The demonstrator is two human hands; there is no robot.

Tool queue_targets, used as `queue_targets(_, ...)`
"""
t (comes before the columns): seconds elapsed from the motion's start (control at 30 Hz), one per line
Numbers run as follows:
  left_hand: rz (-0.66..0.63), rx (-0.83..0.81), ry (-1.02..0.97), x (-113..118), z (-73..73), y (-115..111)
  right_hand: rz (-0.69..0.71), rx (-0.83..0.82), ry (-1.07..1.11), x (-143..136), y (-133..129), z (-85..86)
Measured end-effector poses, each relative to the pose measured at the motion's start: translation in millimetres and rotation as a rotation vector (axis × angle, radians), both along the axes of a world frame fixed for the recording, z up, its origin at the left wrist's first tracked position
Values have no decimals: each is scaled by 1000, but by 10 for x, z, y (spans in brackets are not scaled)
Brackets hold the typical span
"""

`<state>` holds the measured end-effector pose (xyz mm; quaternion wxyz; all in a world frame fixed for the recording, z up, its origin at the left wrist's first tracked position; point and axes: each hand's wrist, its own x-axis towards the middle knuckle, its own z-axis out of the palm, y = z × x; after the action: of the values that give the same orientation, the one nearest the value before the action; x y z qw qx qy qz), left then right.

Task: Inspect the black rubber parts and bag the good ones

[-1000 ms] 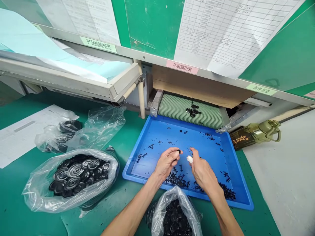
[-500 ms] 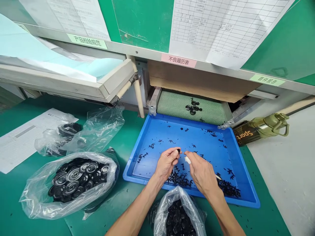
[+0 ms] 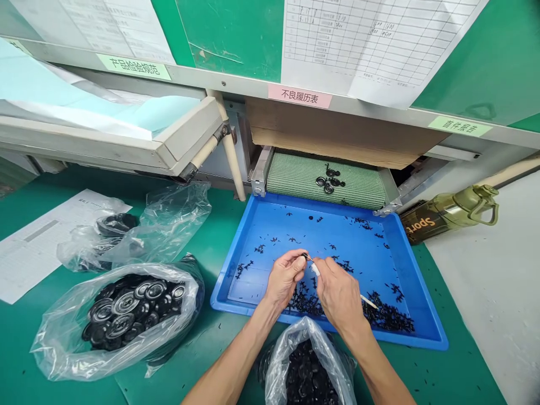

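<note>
Above the blue tray (image 3: 236, 225), my left hand (image 3: 287, 278) pinches a small black part (image 3: 304, 256) between thumb and fingertips. My right hand (image 3: 340, 289) is closed around a thin tool; its pale handle end (image 3: 369, 302) sticks out behind the hand and its fine tip meets the black part. Something white shows at the right fingertips. Small black scraps (image 3: 390, 318) lie scattered in the tray, thickest along the near side. A clear bag of small black parts (image 3: 306, 371) stands below my hands, in front of the tray.
At left sits an open bag of black round parts (image 3: 126, 312), with smaller plastic bags (image 3: 113, 225) and a paper sheet (image 3: 25, 247) behind. Several black parts rest on the green mesh belt (image 3: 291, 174) behind the tray. A bottle (image 3: 458, 211) lies at right.
My right hand has moved slightly left, bringing the tool's tip to the part in my left hand. More of the pale handle shows now. The view has shifted slightly.
</note>
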<state>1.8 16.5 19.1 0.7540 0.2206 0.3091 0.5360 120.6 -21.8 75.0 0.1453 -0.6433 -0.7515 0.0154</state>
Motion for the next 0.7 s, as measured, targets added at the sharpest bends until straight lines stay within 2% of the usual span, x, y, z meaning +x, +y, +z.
queue_targets(0.13,-17,60,24,-14,40,-2,40,-122,309,39,24,-5)
queue_targets(0.23,-31,81,39,-7,61,-7,43,-314,598,82,75,-19)
queue_targets(0.3,-31,69,49,7,66,-9,8,-394,715,123,121,-59)
queue_targets(0.43,2,13,83,28,51,12,-163,-304,571,285,218,-205)
queue_targets(0.53,30,-66,61,23,29,54,-172,-301,484,459,354,-326)
queue_targets(0.7,88,-237,-33,-5,5,118,-164,-236,299,609,903,-507)
